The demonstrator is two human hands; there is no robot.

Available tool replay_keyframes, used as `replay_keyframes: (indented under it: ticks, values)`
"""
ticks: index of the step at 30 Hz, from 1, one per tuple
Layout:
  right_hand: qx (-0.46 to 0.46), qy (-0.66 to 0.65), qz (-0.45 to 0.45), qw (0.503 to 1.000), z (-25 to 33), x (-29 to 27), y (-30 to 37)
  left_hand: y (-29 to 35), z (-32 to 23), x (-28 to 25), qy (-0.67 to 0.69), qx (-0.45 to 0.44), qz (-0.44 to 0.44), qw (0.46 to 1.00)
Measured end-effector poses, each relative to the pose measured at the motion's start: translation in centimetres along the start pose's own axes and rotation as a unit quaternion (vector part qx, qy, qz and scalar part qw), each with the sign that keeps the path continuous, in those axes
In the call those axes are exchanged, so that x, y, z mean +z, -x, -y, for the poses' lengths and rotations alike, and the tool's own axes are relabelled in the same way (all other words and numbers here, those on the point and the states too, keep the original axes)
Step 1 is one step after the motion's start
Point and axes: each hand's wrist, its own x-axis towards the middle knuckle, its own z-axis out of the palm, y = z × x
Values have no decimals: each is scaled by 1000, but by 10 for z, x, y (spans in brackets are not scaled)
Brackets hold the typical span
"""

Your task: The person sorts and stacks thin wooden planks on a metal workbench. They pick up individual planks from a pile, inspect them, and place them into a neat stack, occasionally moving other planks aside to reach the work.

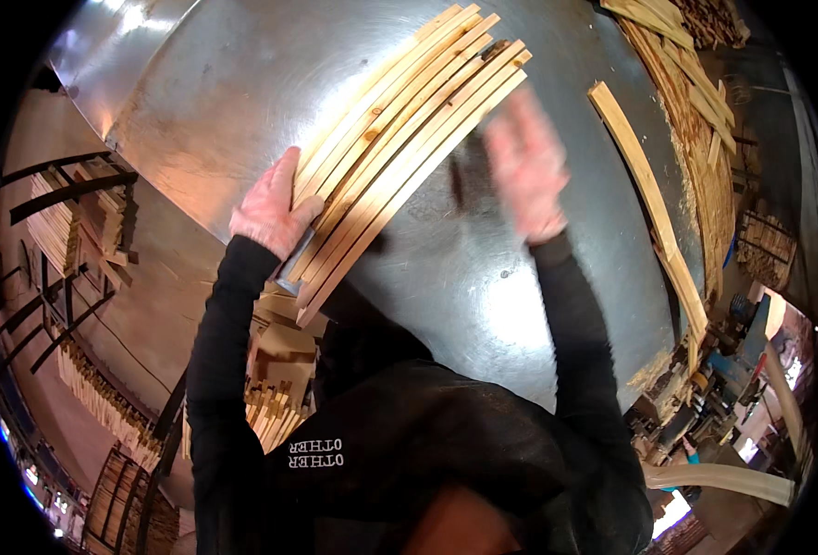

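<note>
A row of long, narrow wooden strips (399,157) lies slantwise on the metal tabletop, side by side, with uneven far ends. A few knots and a dark patch show on the wood. At their near left end my left hand (275,208), in a pale pinkish glove, is closed on the outer strips, its thumb over the top. My right hand (527,166), gloved alike and blurred by motion, is just right of the strips' far end. Its fingers look stretched out, and nothing shows in them.
A single long board (645,176) lies on the right of the metal table (215,111). Beyond that edge are rough wood offcuts (695,74) and machinery (705,407) with a pale hose (723,481). Racks of stacked wood (57,217) stand on the left.
</note>
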Motion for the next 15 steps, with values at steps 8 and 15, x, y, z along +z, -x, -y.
replay_keyframes:
  ticks: [8,15]
  values:
    - [-18,372,191,908,-90,-3,-156,127,56,39,339,-479,-319,745]
    - [76,162,174,968,-54,41,-114,160,41,97,534,-377,-167,738]
